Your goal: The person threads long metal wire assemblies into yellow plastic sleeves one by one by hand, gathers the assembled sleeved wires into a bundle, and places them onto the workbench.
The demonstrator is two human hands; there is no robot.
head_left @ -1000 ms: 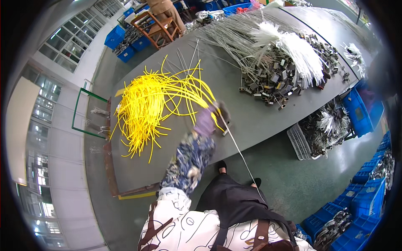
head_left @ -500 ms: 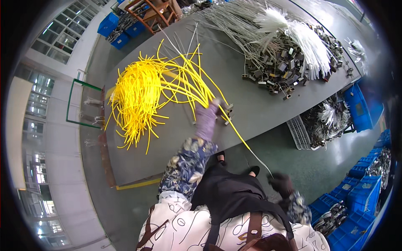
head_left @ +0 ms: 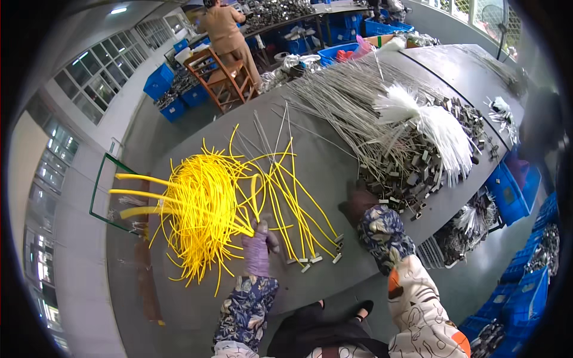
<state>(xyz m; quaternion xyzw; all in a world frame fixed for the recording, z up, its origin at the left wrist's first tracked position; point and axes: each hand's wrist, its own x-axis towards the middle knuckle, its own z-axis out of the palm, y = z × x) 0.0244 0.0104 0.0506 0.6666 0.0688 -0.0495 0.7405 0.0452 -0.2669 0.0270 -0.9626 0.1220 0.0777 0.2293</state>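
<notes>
The left hand [head_left: 258,249], in a purple glove, rests on the grey table [head_left: 334,161] at the near edge of a big loose heap of yellow tubes [head_left: 203,209]; its fingers are curled around a few of those tubes where they bend toward the person, so it is grasping them; the heap spreads out to the left and away from the hand, with some tube ends hanging past the table's left edge; just to the right of the left hand lies a small fan of yellow tubes with metal ends [head_left: 310,238], their tips pointing toward the near edge of the table; the right hand [head_left: 357,206], in a dark glove, lies further right on the table, touching the near edge of a pile of small metal pieces [head_left: 412,173]; it looks closed over something there, though the view is too dim to tell whether it holds anything; both forearms wear patterned blue sleeves; behind the metal pieces lies a bundle of white strips [head_left: 436,128], and beyond that a broad spread of thin grey wires [head_left: 346,95]; blue crates [head_left: 507,191] stand on the floor to the right below the table; at the far end a person in a brown top [head_left: 224,27] stands beside a wooden chair [head_left: 224,83].
</notes>
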